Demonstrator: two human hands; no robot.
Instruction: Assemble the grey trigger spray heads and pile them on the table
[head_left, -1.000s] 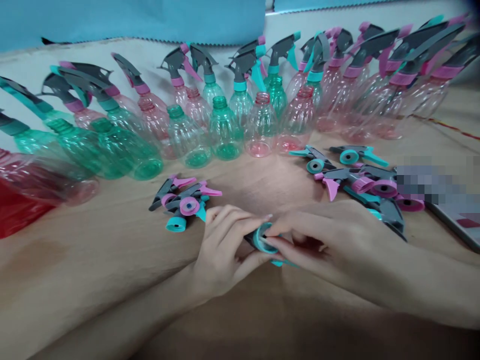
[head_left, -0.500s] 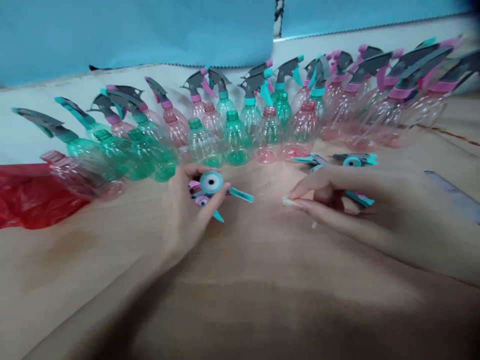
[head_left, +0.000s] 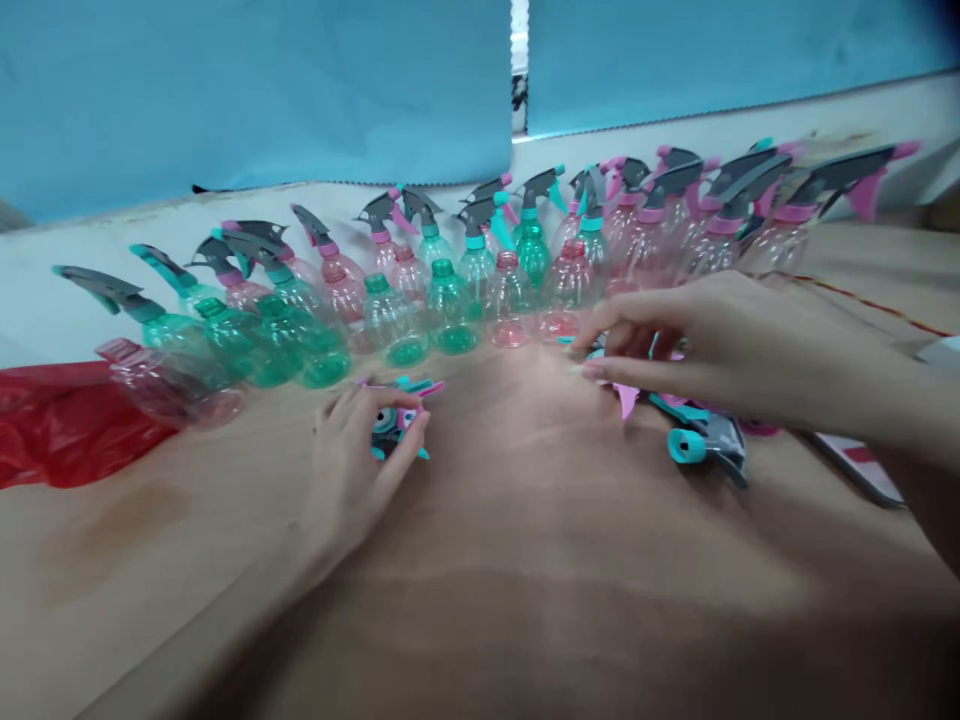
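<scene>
Two piles of loose grey plastic trigger spray heads (head_left: 726, 440), one hand of ours at each

Labels: dark-edged flat slab (head_left: 862, 466), R side, pale face w/ red patch; any print too blurred to read.

Grip: our L hand (head_left: 358, 445) curls round L pile, thumb & forefinger tips slightly apart; can't tell if clamped on a head. Our R hand (head_left: 660, 335) is over R pile, thumb & forefinger tips near each other, small pale bit (head_left: 576, 370) at thumb tip; can't tell if pinched.

Mat'ls: heads have pink or teal collars & triggers. Behind: rounded see-through green bottles (head_left: 452, 315) & pink bottles (head_left: 511, 305), several w/ bare threaded necks. Crinkled red plastic bag (head_left: 67, 430) far L. Wood-grain tabletop (head_left: 525, 560).
</scene>
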